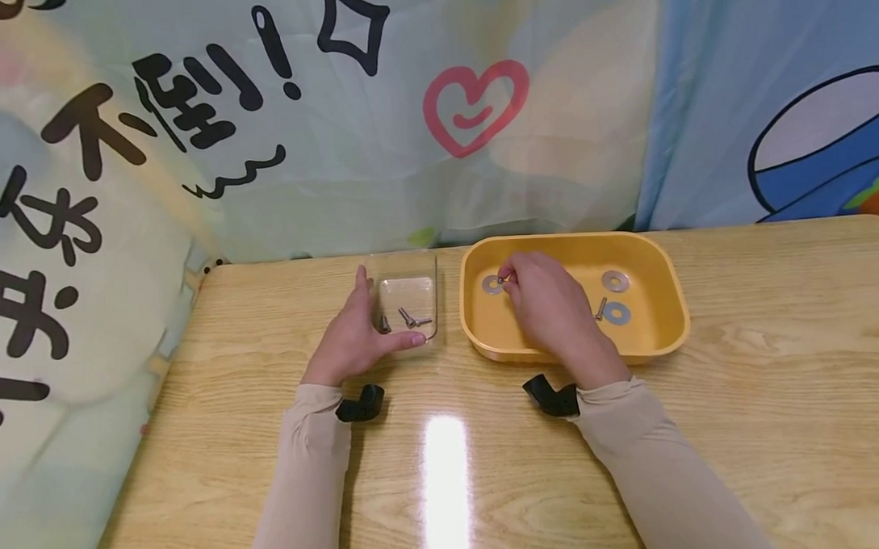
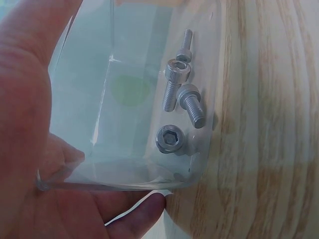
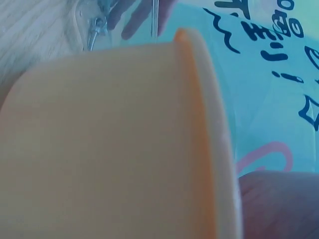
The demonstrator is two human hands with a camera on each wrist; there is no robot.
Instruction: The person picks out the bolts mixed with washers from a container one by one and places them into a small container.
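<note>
My left hand [image 1: 354,334] grips a clear plastic box [image 1: 436,295], thumb across its near side and fingers along its left. Several hex socket bolts [image 2: 170,138] lie on the floor of this box in the left wrist view. Inside the yellow tray [image 1: 669,307], my right hand [image 1: 553,303] pinches a small metal piece, apparently a screw [image 1: 503,280], between thumb and fingertips, right by a flat washer [image 1: 491,285]. To the right of that hand lie another screw [image 1: 601,308] and two more washers [image 1: 617,313]. The tray's wall [image 3: 109,139] blocks most of the right wrist view.
Box and tray stand side by side at the far edge of a wooden table [image 1: 777,360]. Close behind hangs a printed cloth [image 1: 551,141], and it continues along the left side. Black wrist mounts [image 1: 553,396] sit under both wrists.
</note>
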